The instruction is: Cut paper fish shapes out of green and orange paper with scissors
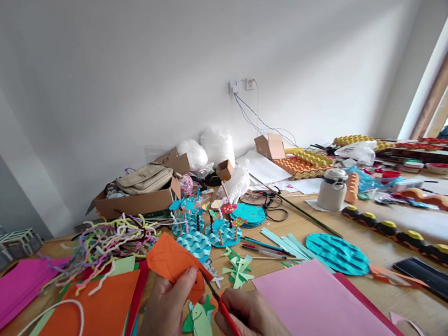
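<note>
My left hand [163, 315] pinches a piece of orange paper [168, 256] with a star and other shapes drawn on it in dark lines. In my right hand [256, 322] is a pair of scissors [231, 320] with red handles. Their dark blades meet the right edge of the orange paper, where a narrow strip stands partly apart. Below the hands, green paper fish [202, 327] lie on the wooden table, with orange scraps partly hidden by my right hand. Just beyond are pale green paper strips [238, 270].
Orange sheets [83, 321] lie left, pink sheets [310, 306] right. Behind are tangled pipe cleaners [109, 242], blue paper models [220, 229], pens [264, 248] and a cardboard box [137, 202]. A white cable [81, 321] loops over the left stack. A jar [333, 190] stands at right.
</note>
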Motion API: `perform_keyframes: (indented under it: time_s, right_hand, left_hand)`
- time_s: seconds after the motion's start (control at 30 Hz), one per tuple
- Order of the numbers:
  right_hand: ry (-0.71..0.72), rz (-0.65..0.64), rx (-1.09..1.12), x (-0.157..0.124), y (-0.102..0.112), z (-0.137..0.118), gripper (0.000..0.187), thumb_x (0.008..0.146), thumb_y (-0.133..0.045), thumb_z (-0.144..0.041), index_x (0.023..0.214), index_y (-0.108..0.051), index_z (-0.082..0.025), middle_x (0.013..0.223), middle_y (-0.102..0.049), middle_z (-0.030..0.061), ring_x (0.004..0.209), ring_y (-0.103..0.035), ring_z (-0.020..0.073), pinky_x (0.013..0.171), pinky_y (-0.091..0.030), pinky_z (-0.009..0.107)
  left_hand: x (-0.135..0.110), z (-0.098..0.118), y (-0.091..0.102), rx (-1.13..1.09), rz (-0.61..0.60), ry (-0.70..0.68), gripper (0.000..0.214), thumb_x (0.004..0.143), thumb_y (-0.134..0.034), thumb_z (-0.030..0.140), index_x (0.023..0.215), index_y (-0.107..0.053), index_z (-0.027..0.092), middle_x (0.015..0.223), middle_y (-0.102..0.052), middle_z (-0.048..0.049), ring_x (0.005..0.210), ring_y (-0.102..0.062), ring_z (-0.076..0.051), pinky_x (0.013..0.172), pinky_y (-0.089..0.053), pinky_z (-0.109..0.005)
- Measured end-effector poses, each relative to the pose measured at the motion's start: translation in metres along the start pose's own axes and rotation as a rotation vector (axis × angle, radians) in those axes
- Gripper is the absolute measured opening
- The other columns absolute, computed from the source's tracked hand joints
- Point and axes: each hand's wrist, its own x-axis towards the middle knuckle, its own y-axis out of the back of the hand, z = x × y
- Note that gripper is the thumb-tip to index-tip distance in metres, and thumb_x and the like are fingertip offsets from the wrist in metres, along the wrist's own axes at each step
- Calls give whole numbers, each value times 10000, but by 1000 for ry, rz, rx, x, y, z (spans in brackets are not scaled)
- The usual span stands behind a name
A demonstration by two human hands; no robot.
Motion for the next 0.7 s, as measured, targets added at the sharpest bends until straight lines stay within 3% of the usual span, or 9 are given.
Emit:
perform_keyframes:
  time_s: [0.3,0.7]
  right_hand:
    - [12,-13,97,0,0,-3,484,822,-474,-604,580,-352,-203,539,-344,-57,506,-285,82,440,-233,202]
    - [8,1,99,1,-1,-1,434,819,-496,-558,602,-399,-195,549,-361,-55,514,-308,85,453,-251,204]
  left_hand:
    - [0,-1,-1,42,-17,10,188,699,-650,322,568,-600,197,546,-569,38,564,-509,-157,571,-437,-254]
    - [0,-8,2,-105,-85,25,174,751,-664,299,618,-622,196,593,-584,38,566,-504,-142,558,-450,-235]
